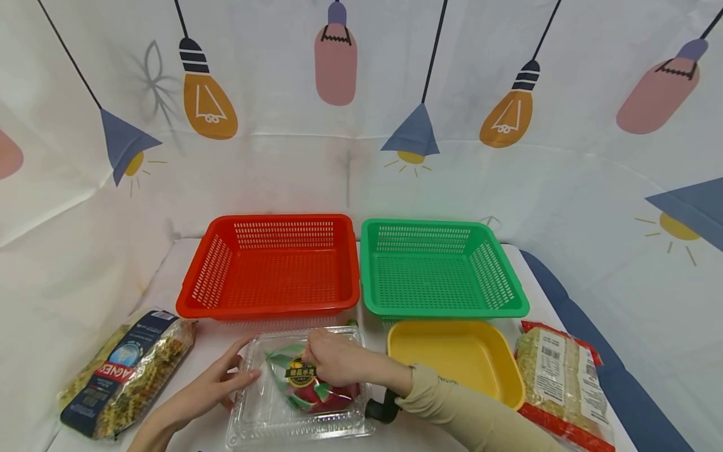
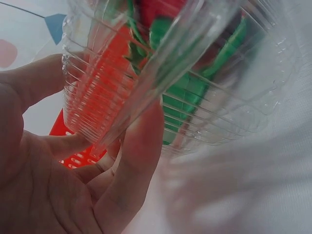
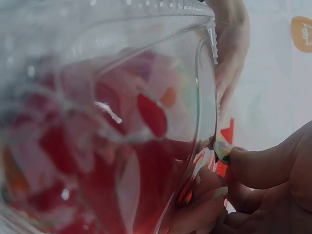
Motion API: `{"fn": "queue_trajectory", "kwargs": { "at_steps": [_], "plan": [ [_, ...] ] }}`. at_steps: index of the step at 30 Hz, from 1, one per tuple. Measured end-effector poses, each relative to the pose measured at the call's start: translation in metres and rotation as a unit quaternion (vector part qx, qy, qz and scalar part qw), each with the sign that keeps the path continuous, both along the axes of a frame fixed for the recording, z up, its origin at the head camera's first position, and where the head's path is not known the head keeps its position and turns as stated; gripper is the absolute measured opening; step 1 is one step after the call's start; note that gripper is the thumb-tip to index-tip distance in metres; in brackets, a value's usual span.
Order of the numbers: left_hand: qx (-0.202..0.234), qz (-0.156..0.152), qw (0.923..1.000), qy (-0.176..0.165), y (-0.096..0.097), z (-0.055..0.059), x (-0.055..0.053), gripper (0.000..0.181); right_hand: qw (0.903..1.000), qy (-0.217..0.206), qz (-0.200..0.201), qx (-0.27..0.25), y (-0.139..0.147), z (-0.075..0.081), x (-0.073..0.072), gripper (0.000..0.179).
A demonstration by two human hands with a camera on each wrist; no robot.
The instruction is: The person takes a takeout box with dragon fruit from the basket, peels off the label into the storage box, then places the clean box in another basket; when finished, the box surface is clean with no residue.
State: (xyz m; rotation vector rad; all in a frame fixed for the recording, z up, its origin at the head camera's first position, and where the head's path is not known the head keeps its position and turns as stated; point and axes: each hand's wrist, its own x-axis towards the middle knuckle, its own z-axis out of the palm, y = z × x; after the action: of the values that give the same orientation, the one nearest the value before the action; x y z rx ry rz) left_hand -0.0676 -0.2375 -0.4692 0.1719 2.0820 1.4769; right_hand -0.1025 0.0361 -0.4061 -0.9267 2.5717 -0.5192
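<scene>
A clear plastic clamshell fruit box (image 1: 251, 408) lies near the front of the table, with green leaves and a black-and-gold label (image 1: 300, 371) on its lid. Red fruit (image 1: 333, 402) shows through the plastic. My left hand (image 1: 217, 383) grips the box's left edge; in the left wrist view its thumb (image 2: 141, 151) presses the rim. Above the lid, my right hand (image 1: 344, 358) has curled fingers. From the right wrist view, its thumb and fingers pinch a small pale bit (image 3: 223, 150) at the lid's surface; what it is cannot be made out.
Behind the box stand a red basket (image 1: 268, 312) and a green basket (image 1: 446, 312). A yellow tray (image 1: 452, 358) sits to the right, beside a bag of pale dry food (image 1: 565, 376). At the left lies a pasta bag (image 1: 130, 370). A patterned curtain (image 1: 271, 169) hangs behind.
</scene>
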Motion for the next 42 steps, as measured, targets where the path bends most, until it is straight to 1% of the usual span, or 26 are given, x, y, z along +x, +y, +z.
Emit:
{"fn": "queue_trajectory", "kwargs": {
  "at_steps": [4,9,12,17,23,28,31,35,37,39,42],
  "plan": [
    [-0.002,-0.001,1.0,0.002,-0.001,0.001,0.0,0.075,0.9999,-0.011,0.007,-0.011,0.002,-0.001,-0.002,0.019],
    [-0.007,-0.002,1.0,0.005,-0.001,0.001,-0.001,0.075,0.9985,-0.041,0.011,-0.034,0.004,0.0,-0.004,0.018],
    [0.0,-0.004,1.0,0.006,-0.001,0.0,-0.001,0.075,0.9977,-0.052,0.01,-0.042,0.006,0.0,-0.004,0.017],
    [0.011,-0.003,0.9999,0.006,0.0,0.0,-0.001,0.076,0.9969,-0.058,0.013,-0.051,0.008,0.0,-0.005,0.016],
    [-0.004,0.005,1.0,-0.007,-0.001,0.0,0.0,0.076,0.9946,-0.071,0.018,-0.074,0.009,-0.001,-0.006,0.017],
    [-0.001,0.004,1.0,-0.003,-0.002,0.0,0.0,0.076,0.9918,-0.086,0.011,-0.095,0.01,-0.003,-0.007,0.018],
    [-0.001,0.007,1.0,-0.005,-0.002,0.0,0.0,0.076,0.9881,-0.104,0.004,-0.113,0.011,-0.004,-0.006,0.018],
    [-0.008,0.011,0.9999,-0.011,-0.003,-0.001,0.002,0.076,0.9754,-0.154,-0.019,-0.156,0.013,-0.004,-0.005,0.016],
    [-0.013,0.014,0.9998,-0.012,-0.003,-0.001,0.002,0.076,0.9707,-0.166,-0.027,-0.171,0.015,-0.005,-0.005,0.015],
    [-0.01,0.013,0.9998,-0.009,-0.003,-0.002,0.003,0.076,0.9702,-0.161,-0.03,-0.178,0.019,-0.004,-0.004,0.014],
    [-0.003,0.008,1.0,-0.004,0.0,-0.001,0.002,0.076,0.9728,-0.137,-0.036,-0.183,0.027,-0.004,-0.004,0.013]
  ]
}}
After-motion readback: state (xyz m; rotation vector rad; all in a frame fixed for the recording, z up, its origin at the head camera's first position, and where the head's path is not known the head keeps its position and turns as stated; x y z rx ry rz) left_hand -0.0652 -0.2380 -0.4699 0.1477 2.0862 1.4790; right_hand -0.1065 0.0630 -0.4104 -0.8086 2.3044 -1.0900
